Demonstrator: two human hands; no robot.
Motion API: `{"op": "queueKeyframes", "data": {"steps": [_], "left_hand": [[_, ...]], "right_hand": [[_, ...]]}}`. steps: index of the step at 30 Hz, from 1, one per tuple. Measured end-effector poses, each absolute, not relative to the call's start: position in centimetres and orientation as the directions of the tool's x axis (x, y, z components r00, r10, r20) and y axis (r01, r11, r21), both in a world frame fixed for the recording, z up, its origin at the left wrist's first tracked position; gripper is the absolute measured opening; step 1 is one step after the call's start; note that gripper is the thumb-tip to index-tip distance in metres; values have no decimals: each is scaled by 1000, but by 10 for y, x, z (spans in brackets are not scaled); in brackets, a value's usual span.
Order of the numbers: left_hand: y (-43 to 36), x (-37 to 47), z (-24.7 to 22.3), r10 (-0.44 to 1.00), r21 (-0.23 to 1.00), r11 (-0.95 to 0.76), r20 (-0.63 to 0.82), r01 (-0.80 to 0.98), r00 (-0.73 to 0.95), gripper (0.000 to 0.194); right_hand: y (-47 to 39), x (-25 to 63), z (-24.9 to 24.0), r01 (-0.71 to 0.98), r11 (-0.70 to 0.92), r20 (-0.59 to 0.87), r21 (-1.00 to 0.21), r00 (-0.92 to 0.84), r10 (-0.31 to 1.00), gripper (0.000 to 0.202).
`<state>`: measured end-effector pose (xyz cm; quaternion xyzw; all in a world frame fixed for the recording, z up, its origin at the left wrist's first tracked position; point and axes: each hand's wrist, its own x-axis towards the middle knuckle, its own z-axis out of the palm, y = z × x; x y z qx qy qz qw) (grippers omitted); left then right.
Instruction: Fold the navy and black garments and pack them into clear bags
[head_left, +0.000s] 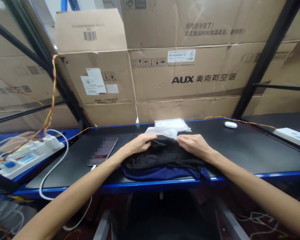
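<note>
A bundle of black cloth (170,155) lies at the front edge of the dark shelf, with dark blue cloth (162,174) showing beneath it. Translucent white plastic (168,132) lies across its far side. My left hand (141,142) pinches the plastic at the bundle's left corner, thumb and fingers together. At the right, my right hand (193,144) is closed on the plastic's other corner, over the black cloth. Behind the hands, a flat clear packet (173,124) rests on the shelf.
A phone (105,151) with a white cable lies left of the bundle. Power strips stand at far left (27,156) and far right (295,136). A small white case (230,125) sits at the back right. Cardboard (190,66) walls the back, between black posts.
</note>
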<state>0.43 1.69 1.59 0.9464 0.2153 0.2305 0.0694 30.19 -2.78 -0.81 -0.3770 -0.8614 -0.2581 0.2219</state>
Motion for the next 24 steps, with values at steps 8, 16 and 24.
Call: {"op": "queueKeyframes", "data": {"steps": [8, 16, 24], "left_hand": [[-7, -22, 26, 461, 445, -843, 305, 303, 833, 40], [-20, -5, 28, 386, 223, -911, 167, 346, 907, 88], [-16, -8, 12, 414, 287, -888, 162, 359, 896, 83]], "right_hand": [[-24, 304, -10, 788, 548, 524, 281, -604, 600, 24], [-21, 297, -7, 791, 561, 482, 246, -602, 636, 30], [-4, 285, 7, 775, 611, 323, 162, -626, 710, 40]]}}
